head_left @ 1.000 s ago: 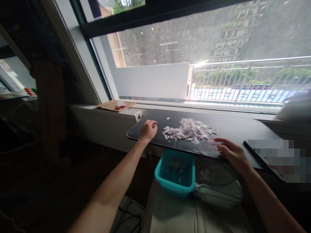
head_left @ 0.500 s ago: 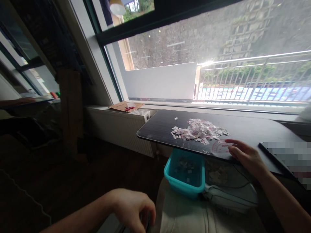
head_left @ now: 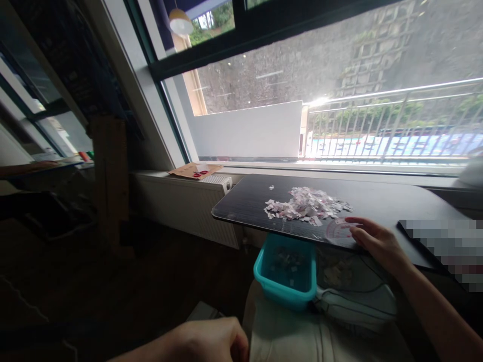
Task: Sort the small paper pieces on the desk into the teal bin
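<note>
On the dark tabletop [head_left: 377,193] lies a heap of small paper scraps [head_left: 309,203], white with pinkish marks. My right hand [head_left: 375,239] is at the near edge of the table, just right of the heap. Its thumb and forefinger close on the edge of a clear plastic piece with curved red print [head_left: 335,230], which lies low over the tabletop. My left hand [head_left: 215,339] is at the bottom of the view, below the table, fingers curled inward. The frame cuts off part of it, and anything inside it is hidden.
A turquoise basin [head_left: 260,274] with scraps inside stands under the table's near edge. Red-handled scissors [head_left: 200,173] lie on brown paper [head_left: 181,172] above the radiator [head_left: 188,206]. A dark-edged flat object [head_left: 437,246] sits at right. Another person's arm [head_left: 30,167] shows far left.
My left hand has dropped lower and slightly right, partly out of the frame. My right hand keeps its place by the clear piece. The view has shifted a little.
</note>
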Motion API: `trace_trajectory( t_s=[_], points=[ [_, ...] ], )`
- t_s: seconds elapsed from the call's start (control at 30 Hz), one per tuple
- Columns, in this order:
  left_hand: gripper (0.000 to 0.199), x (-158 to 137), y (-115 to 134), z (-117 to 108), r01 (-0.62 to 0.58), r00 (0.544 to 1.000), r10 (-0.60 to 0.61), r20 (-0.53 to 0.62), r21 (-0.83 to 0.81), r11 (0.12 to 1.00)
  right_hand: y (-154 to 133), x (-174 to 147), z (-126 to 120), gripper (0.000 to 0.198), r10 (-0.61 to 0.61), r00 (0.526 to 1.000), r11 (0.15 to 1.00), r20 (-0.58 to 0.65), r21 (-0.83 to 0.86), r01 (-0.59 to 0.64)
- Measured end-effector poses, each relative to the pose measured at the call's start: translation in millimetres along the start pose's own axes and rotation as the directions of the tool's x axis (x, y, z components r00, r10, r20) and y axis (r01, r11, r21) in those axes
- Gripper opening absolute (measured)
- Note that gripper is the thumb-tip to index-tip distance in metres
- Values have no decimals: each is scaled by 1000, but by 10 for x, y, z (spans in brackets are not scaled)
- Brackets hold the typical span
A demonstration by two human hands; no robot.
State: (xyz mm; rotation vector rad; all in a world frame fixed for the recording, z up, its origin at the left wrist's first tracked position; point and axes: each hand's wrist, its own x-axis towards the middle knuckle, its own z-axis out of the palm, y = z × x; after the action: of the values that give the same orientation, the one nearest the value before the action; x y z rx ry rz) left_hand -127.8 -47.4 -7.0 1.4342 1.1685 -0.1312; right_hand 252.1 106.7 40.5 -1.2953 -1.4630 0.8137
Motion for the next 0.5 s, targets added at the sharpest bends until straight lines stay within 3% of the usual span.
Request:
trace_trajectory(
  t_s=[0.1, 0.2, 0.23, 0.3, 0.4, 0.5],
  points=[
    [15, -133, 317, -353, -54, 980, 26, -197, -137, 989, 1, -1, 5, 43, 10, 1000, 1000, 19, 6, -10],
    [20, -172, 789, -699, -276, 875, 197, -441, -122, 953, -30, -6, 9, 42, -3, 1000, 1000, 19, -10, 3],
    [22, -138, 958, -766, -351, 846, 261, -466, -116, 929, -48, -10, 10, 41, -10, 1000, 1000, 11, -16, 10],
    [22, 11, 1285, -809, -460, 796, 372, -477, -78, 885, -90, -25, 17, 40, -20, 1000, 1000, -3, -21, 20],
    [16, 370, 1698, -694, -515, 756, 491, -434, 70, 854, -138, -42, 39, 40, -22, 1000, 1000, 11, 5, 22],
    [12, 714, 1982, -517, -443, 724, 605, -331, 450, 776, -146, -32, 67, 38, -45, 999, 998, -10, 37, 46]
  ],
)
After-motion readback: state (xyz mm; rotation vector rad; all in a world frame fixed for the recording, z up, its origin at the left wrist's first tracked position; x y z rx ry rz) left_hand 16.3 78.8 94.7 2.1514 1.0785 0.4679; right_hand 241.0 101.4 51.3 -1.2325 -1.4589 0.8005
